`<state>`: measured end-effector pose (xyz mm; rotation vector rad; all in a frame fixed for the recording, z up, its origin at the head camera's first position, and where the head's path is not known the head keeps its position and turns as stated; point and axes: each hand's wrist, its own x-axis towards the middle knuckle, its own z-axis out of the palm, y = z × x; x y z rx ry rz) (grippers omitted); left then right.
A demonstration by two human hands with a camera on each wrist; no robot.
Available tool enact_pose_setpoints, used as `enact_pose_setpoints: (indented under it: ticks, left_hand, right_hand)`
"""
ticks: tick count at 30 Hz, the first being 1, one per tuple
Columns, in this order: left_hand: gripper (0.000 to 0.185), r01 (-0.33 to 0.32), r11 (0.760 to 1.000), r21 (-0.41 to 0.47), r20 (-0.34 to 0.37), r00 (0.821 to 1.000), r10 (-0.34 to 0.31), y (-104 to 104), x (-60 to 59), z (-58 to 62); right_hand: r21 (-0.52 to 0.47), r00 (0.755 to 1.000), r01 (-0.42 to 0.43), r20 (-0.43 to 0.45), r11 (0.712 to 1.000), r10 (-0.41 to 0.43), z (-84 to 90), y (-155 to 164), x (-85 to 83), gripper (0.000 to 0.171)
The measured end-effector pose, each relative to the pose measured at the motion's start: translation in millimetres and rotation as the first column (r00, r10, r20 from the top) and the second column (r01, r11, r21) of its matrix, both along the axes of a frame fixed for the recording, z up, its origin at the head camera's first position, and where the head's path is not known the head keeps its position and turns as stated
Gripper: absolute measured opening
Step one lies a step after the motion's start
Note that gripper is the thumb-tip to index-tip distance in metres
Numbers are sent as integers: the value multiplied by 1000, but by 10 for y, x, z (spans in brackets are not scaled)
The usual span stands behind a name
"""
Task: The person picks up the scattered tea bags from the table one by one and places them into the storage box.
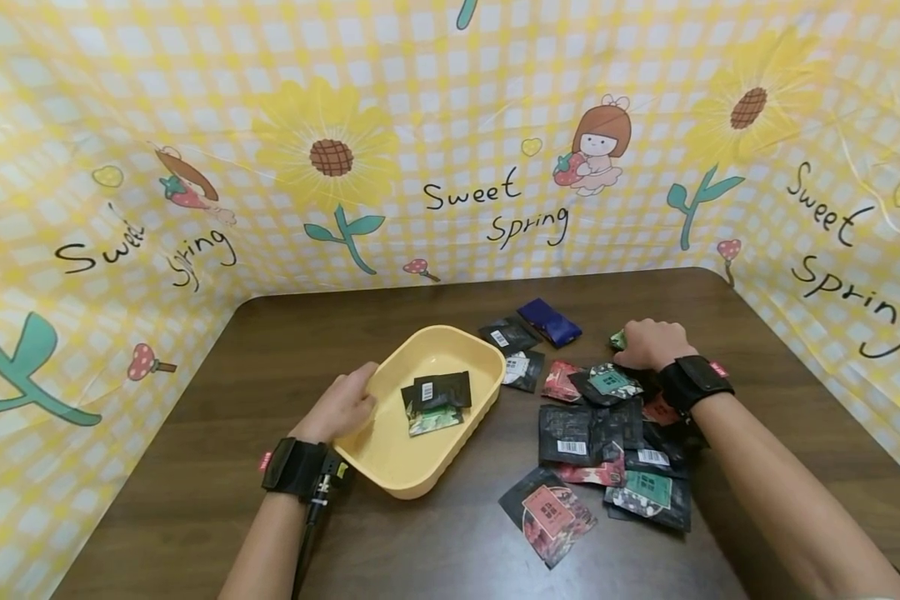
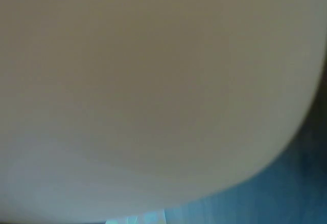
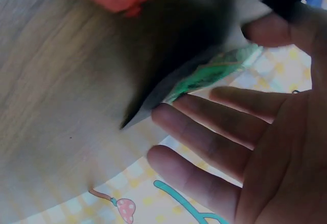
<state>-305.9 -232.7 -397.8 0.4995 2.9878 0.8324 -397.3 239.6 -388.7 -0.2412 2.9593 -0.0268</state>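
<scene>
My left hand [image 1: 345, 404] grips the left rim of a pale yellow plastic tray [image 1: 491, 354]. A black sachet [image 1: 450, 388] lies over a green-labelled one [image 1: 433, 422] inside it. The left wrist view is filled by the blurred tray wall [image 2: 153, 81]. Beyond the sachet pile, my right hand [image 1: 652, 343] reaches down to a green-labelled sachet [image 3: 209, 75]. In the right wrist view this sachet tilts, with the spread fingers [image 3: 199, 132] at its edge and the thumb above its far end, a small gap between.
Several black, red and green-labelled sachets [image 1: 566, 433] overlap right of the tray, one with a pink label [image 1: 549, 512] nearest me. A dark blue packet [image 1: 549, 322] lies behind. Yellow checked cloth [image 1: 435, 108] walls the brown table [image 1: 270, 350] at the back and sides.
</scene>
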Motion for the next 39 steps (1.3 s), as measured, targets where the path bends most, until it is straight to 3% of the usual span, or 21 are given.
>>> enact_pose_setpoints:
  ticks: [4,12,17,22,28,31,36,39]
  left_hand:
    - [36,11,1000,14,6,1000,-11,-7,11,8]
    - [36,-1,1000,20,18,1000,0,-12,15,17]
    - [37,-8,1000,14,34,999,8,-15,18,6]
    - [38,-8,1000,17,39,999,7,-19,17,8]
    - [35,-19,1000,18,35,999,18,-13,16,16]
    - [34,-29,1000,8,30,999,29,-15,18,1]
    - [35,-21,1000,13,15,1000,21,-15,22,-9]
    - [36,-17,1000,11,8,1000,17,-3,18,-3]
  right_hand:
    - [25,998,-17,-54,1000,18,-22,3,8,22]
    - [43,984,-40,-171,998,46,49,-45,44,27]
    - [41,972,-77,-217,996,84,191,-270,134,24]
    - [24,941,-145,-305,989,145,378,-648,232,23]
    - [53,887,-247,-390,968,247,525,-1262,380,18]
    - [85,838,-332,-431,940,335,553,-1578,494,18]
    - [165,733,-464,-481,870,482,558,-1991,667,20]
    - [182,720,-492,-465,852,515,556,-2143,731,19]
